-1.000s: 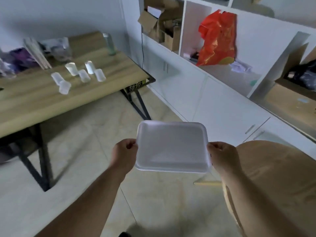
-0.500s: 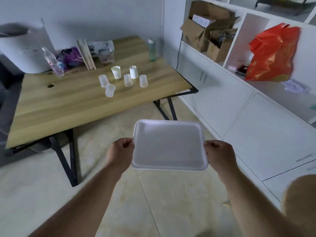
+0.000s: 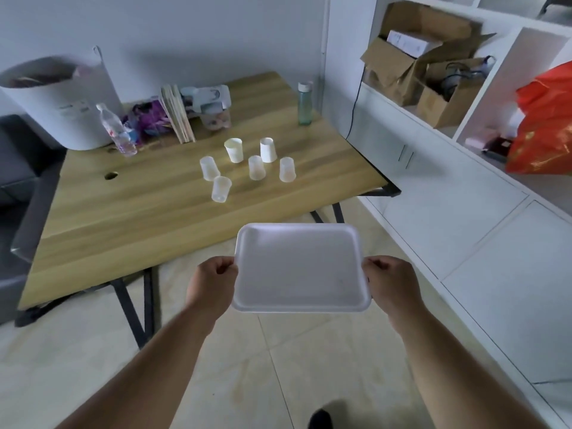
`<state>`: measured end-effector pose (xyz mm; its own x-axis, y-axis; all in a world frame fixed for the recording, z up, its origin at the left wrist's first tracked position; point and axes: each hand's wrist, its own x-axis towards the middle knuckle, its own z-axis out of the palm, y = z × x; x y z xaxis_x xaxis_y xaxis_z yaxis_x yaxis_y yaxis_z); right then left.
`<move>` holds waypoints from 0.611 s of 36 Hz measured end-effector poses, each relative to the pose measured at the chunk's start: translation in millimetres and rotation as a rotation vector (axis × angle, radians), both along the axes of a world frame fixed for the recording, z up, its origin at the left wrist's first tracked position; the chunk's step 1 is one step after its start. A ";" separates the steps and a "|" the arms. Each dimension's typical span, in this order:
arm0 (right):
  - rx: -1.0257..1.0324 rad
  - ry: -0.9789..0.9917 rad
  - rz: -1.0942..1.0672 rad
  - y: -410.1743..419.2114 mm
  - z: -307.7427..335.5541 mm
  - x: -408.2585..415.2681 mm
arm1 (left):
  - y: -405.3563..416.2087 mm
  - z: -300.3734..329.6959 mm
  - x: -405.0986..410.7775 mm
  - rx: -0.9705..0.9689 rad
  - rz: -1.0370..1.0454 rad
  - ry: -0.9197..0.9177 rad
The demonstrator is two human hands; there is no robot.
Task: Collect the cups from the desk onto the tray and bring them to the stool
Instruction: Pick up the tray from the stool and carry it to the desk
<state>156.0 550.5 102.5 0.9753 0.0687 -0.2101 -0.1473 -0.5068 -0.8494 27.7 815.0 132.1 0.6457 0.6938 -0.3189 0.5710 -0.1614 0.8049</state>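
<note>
White foam makes up the tray [image 3: 298,269], pinched at its short edges: the left hand [image 3: 211,281] curls shut on the 9 o'clock rim, the right hand [image 3: 390,281] on the 3 o'clock rim. It is held level above the floor tiles [image 3: 253,376], with nothing in it. Six cups [image 3: 247,167] stand clustered on the wooden desk [image 3: 148,212] toward 11 o'clock from the tray, well apart from both hands; some are clear plastic, two look like white paper, and I cannot tell their contents. Compared with half a second ago, the desk sits closer and more central, and the stool has left view.
</note>
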 end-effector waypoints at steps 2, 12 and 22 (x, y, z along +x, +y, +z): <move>0.000 0.021 0.004 12.8 4.2 15.6 | 11.4 0.1 14.5 -0.005 0.006 -0.002; -0.010 0.048 0.008 74.2 7.9 76.4 | 71.4 -8.2 72.2 -0.012 0.035 0.045; -0.064 0.062 -0.069 159.2 -0.8 125.4 | 169.7 -23.5 143.6 -0.035 -0.026 0.031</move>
